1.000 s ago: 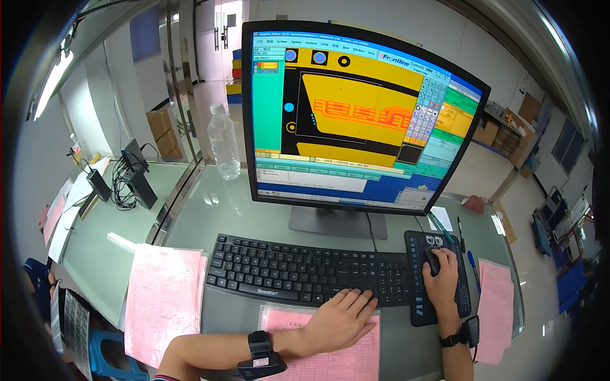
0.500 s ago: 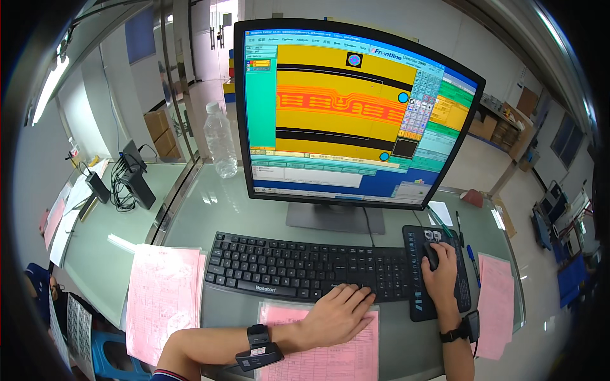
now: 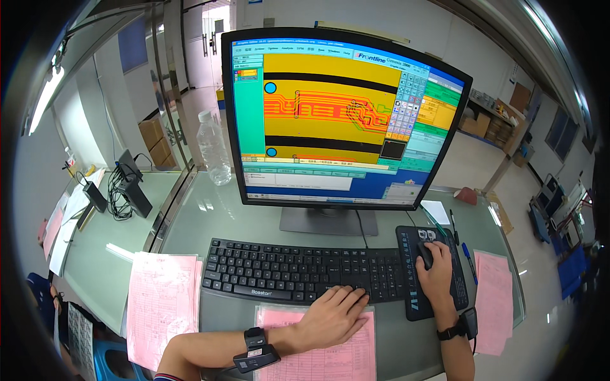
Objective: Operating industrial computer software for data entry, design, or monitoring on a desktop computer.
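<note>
My left hand [image 3: 332, 320] lies with its fingers stretched over the lower right part of a black keyboard [image 3: 267, 267], fingertips on the keys near the arrow cluster. Under that palm is a pink printed sheet [image 3: 311, 362] in a clear sleeve. My right hand [image 3: 437, 274] is wrapped round a black computer mouse [image 3: 425, 253], which sits on a dark mouse pad [image 3: 413, 305]. Ahead stands a black monitor [image 3: 330, 114] showing a yellow and red circuit layout, with a panel of small icons at its right. Each wrist wears a strapped black device.
Pink papers lie on the left [image 3: 164, 311] and right [image 3: 492, 305] of the glass desk. A clear plastic bottle [image 3: 215, 149] stands left of the monitor. Pens [image 3: 469, 261] lie beside the mouse pad. Black adapters with tangled cables [image 3: 132, 197] rest on the left desk. Someone's arm shows at the far left.
The circuit layout on the screen has shifted to another section, with blue circles now at its left. The view has tilted slightly. Both hands keep their places on keyboard and mouse.
</note>
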A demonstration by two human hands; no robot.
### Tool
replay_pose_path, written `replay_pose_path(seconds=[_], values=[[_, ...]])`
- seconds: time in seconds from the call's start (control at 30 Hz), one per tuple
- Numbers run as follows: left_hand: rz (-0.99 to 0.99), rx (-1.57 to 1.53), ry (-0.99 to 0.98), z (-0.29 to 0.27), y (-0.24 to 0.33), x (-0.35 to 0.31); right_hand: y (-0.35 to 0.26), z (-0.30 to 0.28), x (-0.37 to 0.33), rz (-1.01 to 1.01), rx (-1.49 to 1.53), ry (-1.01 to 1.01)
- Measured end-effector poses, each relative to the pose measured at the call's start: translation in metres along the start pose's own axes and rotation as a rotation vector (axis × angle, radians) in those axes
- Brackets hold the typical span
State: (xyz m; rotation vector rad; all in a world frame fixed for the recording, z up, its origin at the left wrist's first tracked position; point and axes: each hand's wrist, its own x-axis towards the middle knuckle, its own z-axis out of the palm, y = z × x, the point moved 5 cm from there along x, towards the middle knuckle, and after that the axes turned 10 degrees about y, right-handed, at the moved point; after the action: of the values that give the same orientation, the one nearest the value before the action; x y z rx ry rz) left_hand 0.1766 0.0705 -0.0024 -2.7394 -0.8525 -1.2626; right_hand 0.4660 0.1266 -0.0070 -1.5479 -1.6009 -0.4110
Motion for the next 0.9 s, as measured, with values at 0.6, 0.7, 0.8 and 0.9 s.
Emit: replay_pose_path(seconds=[0.6,0.7,0.8,0.9], values=[[0.004,-0.001,-0.009,0.0002,-0.0002,0.0004,-0.0010,-0.0016,0.0006,0.018,0.002,-0.014],[0.005,0.005,-0.012,-0.0007,0.0005,0.0006,0.0003,-0.0010,-0.0002,0.026,0.005,-0.015],[0.004,0.004,-0.013,-0.0006,0.0005,0.0005,0.0004,-0.0010,-0.0002,0.030,0.008,-0.018],[0.005,0.007,-0.013,-0.0006,0.0005,0.0004,0.0001,-0.0005,0.0000,0.038,-0.006,-0.024]])
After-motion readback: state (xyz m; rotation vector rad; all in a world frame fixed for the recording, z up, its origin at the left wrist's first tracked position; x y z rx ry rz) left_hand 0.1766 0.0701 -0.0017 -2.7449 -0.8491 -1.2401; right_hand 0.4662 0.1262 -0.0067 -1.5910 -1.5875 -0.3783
